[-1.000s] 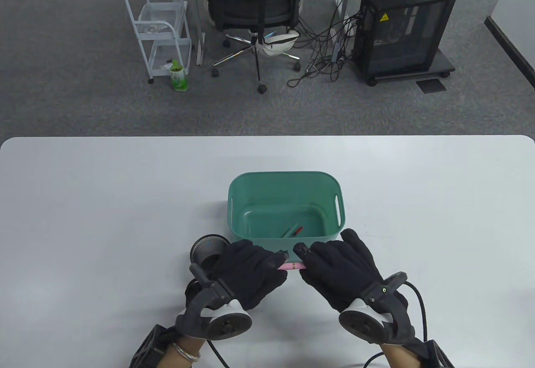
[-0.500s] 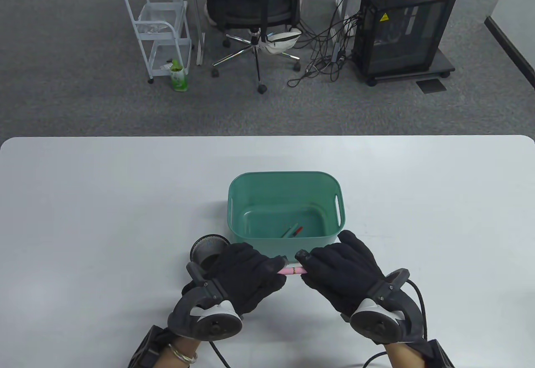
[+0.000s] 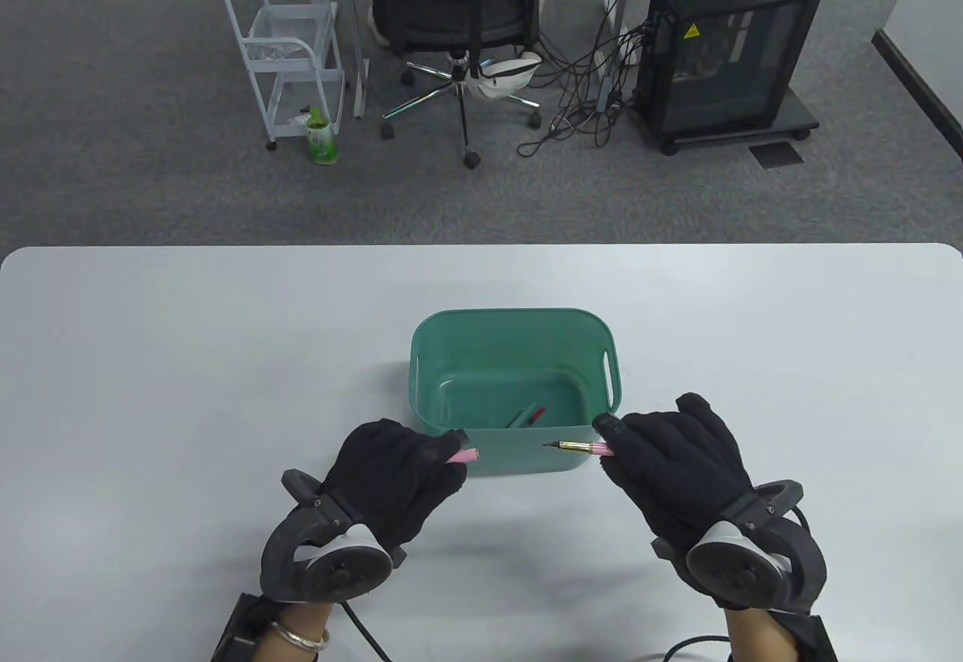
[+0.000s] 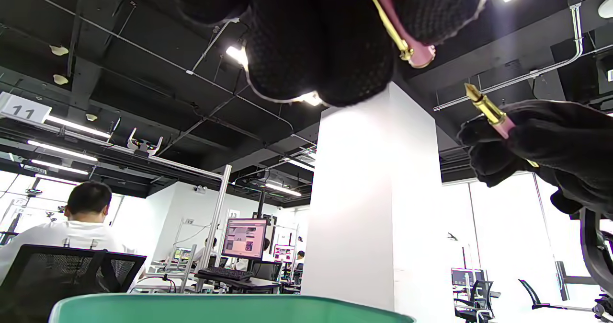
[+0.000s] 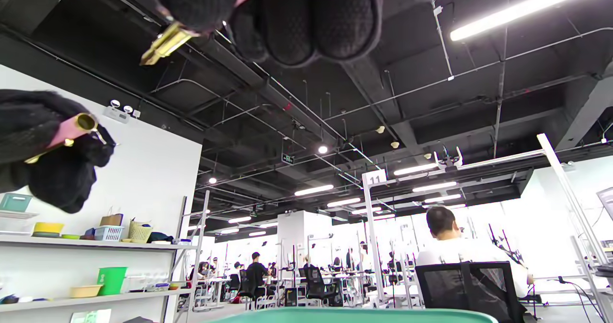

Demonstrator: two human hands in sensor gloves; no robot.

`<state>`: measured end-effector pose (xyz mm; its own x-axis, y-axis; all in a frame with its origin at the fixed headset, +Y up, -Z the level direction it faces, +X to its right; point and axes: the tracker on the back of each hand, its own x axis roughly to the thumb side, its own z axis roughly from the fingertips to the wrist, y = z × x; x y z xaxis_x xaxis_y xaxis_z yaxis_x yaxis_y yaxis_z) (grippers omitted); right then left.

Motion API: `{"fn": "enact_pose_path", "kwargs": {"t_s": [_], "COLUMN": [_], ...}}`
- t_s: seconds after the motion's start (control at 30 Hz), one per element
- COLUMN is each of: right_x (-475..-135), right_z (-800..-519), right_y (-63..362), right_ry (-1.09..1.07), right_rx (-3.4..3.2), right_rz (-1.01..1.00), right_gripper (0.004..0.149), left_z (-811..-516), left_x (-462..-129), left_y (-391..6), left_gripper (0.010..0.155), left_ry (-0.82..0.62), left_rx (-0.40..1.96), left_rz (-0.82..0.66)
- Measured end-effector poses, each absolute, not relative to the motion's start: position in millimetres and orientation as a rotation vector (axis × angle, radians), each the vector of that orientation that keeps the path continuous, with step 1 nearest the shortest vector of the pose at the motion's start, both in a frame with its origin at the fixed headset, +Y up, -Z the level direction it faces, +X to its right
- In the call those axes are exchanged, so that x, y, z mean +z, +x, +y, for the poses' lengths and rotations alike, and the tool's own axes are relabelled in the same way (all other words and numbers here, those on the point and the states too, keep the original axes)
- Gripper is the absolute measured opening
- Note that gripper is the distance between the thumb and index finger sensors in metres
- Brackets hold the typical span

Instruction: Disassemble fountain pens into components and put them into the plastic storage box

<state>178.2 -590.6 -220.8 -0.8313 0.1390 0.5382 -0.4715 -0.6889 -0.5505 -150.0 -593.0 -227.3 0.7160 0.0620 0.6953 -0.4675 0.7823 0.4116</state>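
Pulled apart since a second ago: cap and body, then joined between the hands, now separated.

Table view: left hand (image 3: 395,470) curled round the pink cap (image 3: 464,457) at 7 o'clock of the green storage box (image 3: 421,361); right hand (image 3: 669,459) pinching the pen body (image 3: 583,449), nib towards the cap, at the box's 5 o'clock, above the counter (image 3: 150,361).

Left wrist view: cap's gold clip beside the fingers.

Right wrist view: gold section protruding from the grip.

Probably light, stiff, slippery; nib fragile, so best held by the barrel.

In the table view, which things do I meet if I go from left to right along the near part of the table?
left hand → pink pen cap → gold nib of the pen body → right hand
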Motion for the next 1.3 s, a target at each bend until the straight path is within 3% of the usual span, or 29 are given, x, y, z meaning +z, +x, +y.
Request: {"fn": "enact_pose_path", "kwargs": {"t_s": [0.33,0.6,1.3], "right_x": [-219.7,-216.6,-211.0], "right_z": [-591.5,-588.1,-583.1], "right_y": [176.7,180.2,188.1], "right_ry": [0.659,0.638,0.624], "right_rx": [2.536,2.515,2.441], "right_rz": [-1.043,-1.077,-1.105], "right_gripper": [0.044,0.045,0.045], "left_z": [-593.7,-600.1,-602.2], "left_x": [-227.4,-237.9,-316.6], "left_y": [-148.7,-135.7,-73.2], "left_gripper": [0.047,0.047,0.046], "left_ry": [0.611,0.49,0.171], "left_rx": [0.313,0.275,0.263], "left_rz": [-0.714,-0.675,-0.614]}}
